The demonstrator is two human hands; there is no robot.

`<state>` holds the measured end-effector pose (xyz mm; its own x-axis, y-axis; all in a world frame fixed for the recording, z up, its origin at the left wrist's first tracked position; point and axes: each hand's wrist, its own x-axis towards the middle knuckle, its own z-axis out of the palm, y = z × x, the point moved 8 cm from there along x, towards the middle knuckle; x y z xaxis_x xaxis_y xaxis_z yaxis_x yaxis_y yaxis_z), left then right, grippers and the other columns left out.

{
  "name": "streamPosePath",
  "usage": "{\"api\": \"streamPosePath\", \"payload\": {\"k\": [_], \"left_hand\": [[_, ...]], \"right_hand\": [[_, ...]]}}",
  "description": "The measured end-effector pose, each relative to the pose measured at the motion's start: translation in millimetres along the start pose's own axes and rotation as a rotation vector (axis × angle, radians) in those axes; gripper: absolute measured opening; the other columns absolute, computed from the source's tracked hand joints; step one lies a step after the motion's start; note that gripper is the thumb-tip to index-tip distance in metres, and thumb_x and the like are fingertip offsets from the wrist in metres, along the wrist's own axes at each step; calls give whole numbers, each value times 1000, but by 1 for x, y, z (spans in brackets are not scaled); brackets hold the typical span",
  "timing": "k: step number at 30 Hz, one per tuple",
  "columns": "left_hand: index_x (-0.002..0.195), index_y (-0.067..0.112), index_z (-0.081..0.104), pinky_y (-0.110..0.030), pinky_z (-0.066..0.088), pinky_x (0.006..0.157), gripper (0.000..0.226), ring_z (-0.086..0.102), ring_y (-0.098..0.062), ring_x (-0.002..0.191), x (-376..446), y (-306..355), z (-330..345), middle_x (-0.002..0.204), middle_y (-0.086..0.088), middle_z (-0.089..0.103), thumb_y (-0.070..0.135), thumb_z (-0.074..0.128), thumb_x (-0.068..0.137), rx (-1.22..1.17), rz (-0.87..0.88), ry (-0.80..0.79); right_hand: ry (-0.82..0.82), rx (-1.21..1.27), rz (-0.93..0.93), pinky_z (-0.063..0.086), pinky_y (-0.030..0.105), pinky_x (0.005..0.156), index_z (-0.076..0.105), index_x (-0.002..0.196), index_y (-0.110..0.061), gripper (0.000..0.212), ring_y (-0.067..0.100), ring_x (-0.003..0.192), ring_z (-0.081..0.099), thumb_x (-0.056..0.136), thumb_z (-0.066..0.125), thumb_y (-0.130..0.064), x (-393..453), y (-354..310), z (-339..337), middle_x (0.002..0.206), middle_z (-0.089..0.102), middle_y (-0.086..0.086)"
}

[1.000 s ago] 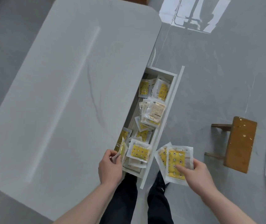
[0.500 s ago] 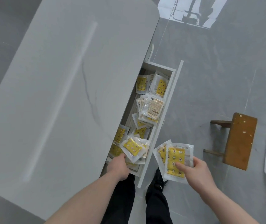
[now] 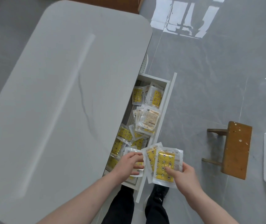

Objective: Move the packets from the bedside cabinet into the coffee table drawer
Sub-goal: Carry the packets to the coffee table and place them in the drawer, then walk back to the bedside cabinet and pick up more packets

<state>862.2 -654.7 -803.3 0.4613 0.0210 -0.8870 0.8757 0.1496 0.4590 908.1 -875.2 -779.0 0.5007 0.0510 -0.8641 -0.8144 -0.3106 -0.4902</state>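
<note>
So I've got the drawer (image 3: 169, 101) pulled out from under the right edge of the desk (image 3: 56, 102), and it's already pretty full of packets (image 3: 146, 117): a couple up at the far end, a loose pile in the middle, more at the near end by my legs.

My right hand (image 3: 185, 177) is gripping a fanned stack (image 3: 163, 165) of the yellow packets, thumb pressed on the top one, fingers curled underneath. I'm holding it just over the drawer's front panel at the near end, basically so the left hand only has a short trip each time.

My left hand (image 3: 129, 162) is down at the near end of the drawer, fingers reaching toward the left edge of that stack and resting over a packet (image 3: 133, 151) already lying there. Looks like the fingertips are touching the stack's edge, but I honestly can't tell if they've pinched a packet or are just about to.

The fan is the whole trick, I'd guess: with the edges offset I can peel one off at a time instead of fumbling a slick plastic block.

The near end is getting crowded, so the rest should probably go toward the middle. Main risk is the stack sliding out and landing on the floor (image 3: 209, 94) next to the stool (image 3: 237, 149).
</note>
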Motion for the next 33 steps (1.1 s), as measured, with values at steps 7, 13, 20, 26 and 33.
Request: {"api": "streamPosePath", "payload": {"k": [7,13,20,26,33], "left_hand": [[108,11,70,-51,58,98,18,75,-24,103,12,3,5,107,-6,77,21,76,94,8,-9,6],[117,23,70,-43,58,99,18,73,-15,103,45,51,-19,109,4,76,21,67,100,110,65,121],[100,24,63,-31,55,69,12,66,-16,82,98,133,-31,93,3,69,14,65,94,460,152,300],[149,19,48,-37,49,109,54,60,-21,123,126,134,-29,131,3,64,14,64,97,724,86,126],[141,27,57,-30,54,102,48,61,-10,121,103,146,-69,136,9,63,11,65,97,710,281,129]], "right_hand": [[-54,63,64,58,32,79,76,109,-21,19,13,89,79,95,74,-9,8,-6,15,98,82,-6],[106,59,40,53,26,70,78,102,-25,12,9,85,78,95,76,-16,19,-12,1,90,81,-14],[126,61,79,47,22,64,76,102,-28,21,7,88,74,98,68,-9,36,-25,5,89,80,-15],[159,40,31,51,22,65,73,104,-30,25,8,89,74,97,69,-6,55,-52,5,95,79,-11],[221,81,-26,54,24,69,67,106,-32,25,8,92,73,97,69,-9,85,-98,14,100,76,-12]]}}
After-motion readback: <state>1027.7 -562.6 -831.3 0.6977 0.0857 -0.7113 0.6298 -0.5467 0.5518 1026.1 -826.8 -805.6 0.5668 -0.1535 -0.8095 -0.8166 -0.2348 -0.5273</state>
